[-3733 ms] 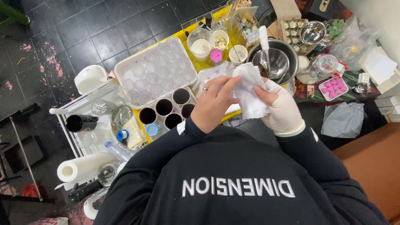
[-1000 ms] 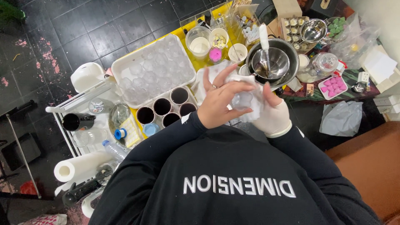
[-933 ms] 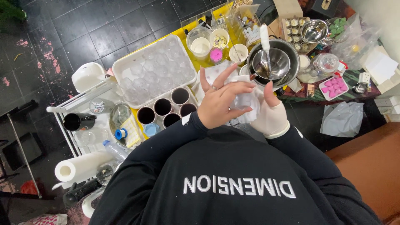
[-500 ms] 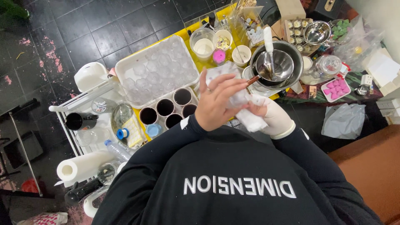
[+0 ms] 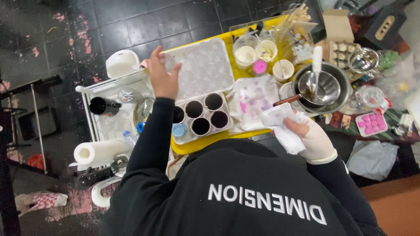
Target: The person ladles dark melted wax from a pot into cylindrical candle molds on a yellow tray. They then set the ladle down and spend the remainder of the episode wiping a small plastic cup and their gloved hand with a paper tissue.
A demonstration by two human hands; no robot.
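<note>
Tissue (image 5: 284,131) sits crumpled in the gloved right hand (image 5: 313,137), while the left hand (image 5: 162,78) pinches something small (blurred).

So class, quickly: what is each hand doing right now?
Left hand: closed on a small clear cup.
Right hand: gloved, gripping a crumpled white cloth.

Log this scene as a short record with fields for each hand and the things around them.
left hand: raised over the white tray, a small clear item in its fingers
right hand: gloved, gripping a crumpled white cloth
white tray: on the yellow table, clear round items in it
cup tray: dark cups, near edge of the table
stained cloth: flat, right of the cup tray
metal bowl: utensil with white handle inside
paper roll: on the left rack
</note>
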